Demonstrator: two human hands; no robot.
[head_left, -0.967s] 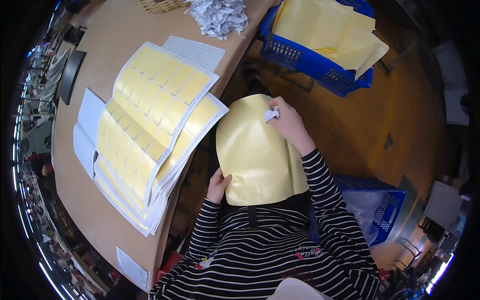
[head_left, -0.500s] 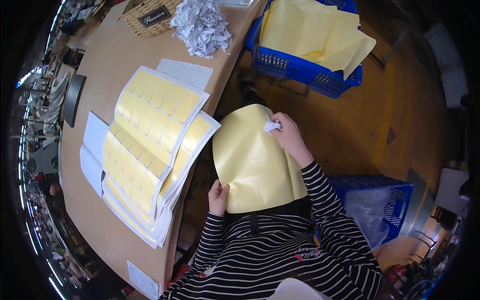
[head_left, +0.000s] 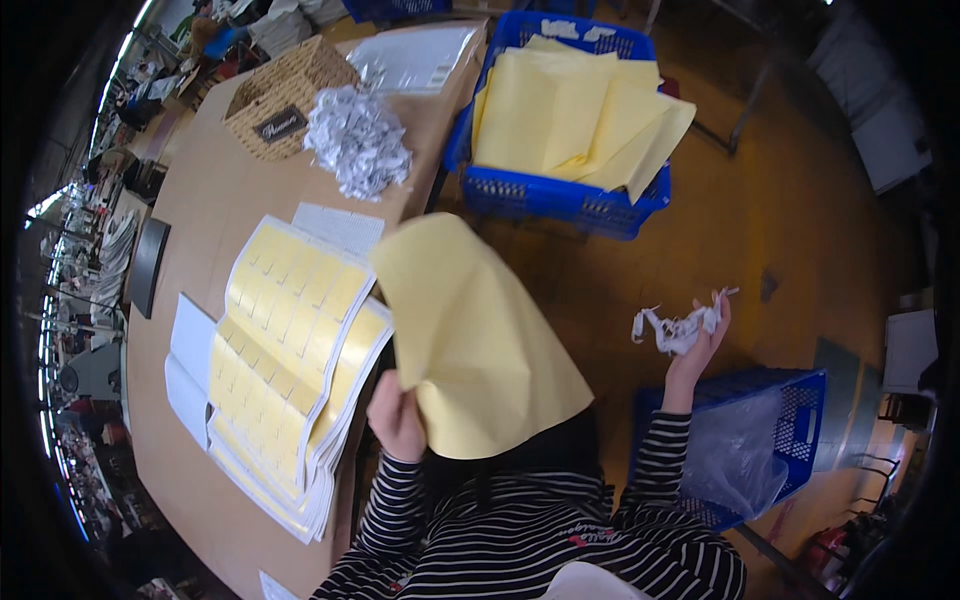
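My left hand point(head_left: 398, 415) is closed on the left edge of a pale yellow backing sheet point(head_left: 480, 350). The sheet bends upward over my lap, one corner near the table edge. Out to the right, my right hand point(head_left: 705, 345) holds a bunch of small white scraps point(head_left: 675, 330), some dangling from the fingers. On the table to my left lies a stack of glossy yellow sheets point(head_left: 285, 290) with white borders and rows of small cut marks. A folded white sheet point(head_left: 188, 365) sits beside it.
A pile of white scraps point(head_left: 358, 142) and a wicker basket point(head_left: 290, 95) stand on the brown table point(head_left: 165, 440). Beyond it, a blue crate point(head_left: 560, 200) holds several yellow sheets point(head_left: 570, 115). Another blue crate point(head_left: 795, 410) with a clear plastic bag point(head_left: 735, 450) is at the right.
My right hand has moved away from the yellow sheet, out to the right with white scraps. My left hand has lifted and tilted the sheet toward the table. The view has shifted.
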